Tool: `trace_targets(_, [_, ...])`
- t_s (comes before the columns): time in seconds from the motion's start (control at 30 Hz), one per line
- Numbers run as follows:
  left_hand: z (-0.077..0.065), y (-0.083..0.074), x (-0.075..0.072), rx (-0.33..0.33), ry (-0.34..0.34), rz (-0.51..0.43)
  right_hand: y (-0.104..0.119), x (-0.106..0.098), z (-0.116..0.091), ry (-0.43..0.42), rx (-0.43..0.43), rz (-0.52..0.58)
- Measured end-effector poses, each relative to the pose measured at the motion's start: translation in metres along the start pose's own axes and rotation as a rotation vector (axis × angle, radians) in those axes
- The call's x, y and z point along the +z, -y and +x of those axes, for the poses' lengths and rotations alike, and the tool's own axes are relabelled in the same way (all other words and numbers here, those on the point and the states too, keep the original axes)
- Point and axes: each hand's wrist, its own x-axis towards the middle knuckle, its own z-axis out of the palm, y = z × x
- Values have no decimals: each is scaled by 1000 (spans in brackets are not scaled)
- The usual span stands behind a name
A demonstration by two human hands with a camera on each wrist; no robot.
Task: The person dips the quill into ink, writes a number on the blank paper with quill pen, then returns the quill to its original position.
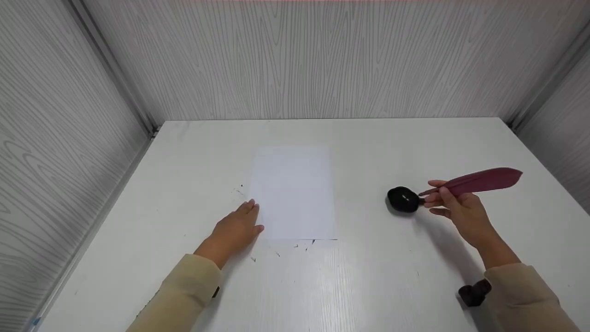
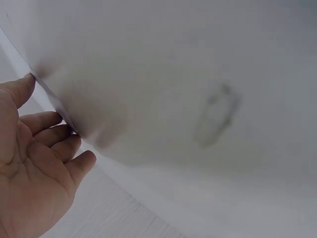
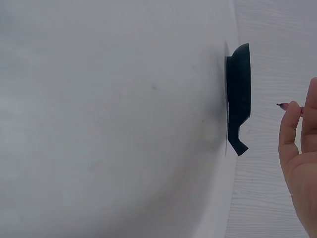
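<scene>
A white sheet of paper [image 1: 295, 191] lies flat on the middle of the white table. My left hand [image 1: 237, 228] rests at its lower left edge, fingers mostly straight; in the left wrist view the fingertips touch a pale edge. On the right, my right hand [image 1: 462, 214] pinches a dark red, leaf-shaped pen [image 1: 488, 180] between thumb and fingers. Its thin tip points left, and in the right wrist view the pen tip [image 3: 283, 106] pokes out by the fingers. Just left of that hand sits a small black dish [image 1: 403, 199] with a short handle [image 3: 238, 145].
The white table top [image 1: 368, 286] has a few small dark marks near the paper. Wood-grained panels [image 1: 295, 60] stand behind and at both sides. A black device [image 1: 474, 293] shows at the right sleeve.
</scene>
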Motion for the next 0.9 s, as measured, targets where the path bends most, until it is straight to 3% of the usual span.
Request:
trace_targets(0.47, [1, -22, 6, -3, -29, 25, -3, 3, 6, -134, 54, -39])
trace_targets(0.9, [2, -42, 14, 21, -47, 30, 3, 7, 11, -243, 289, 76])
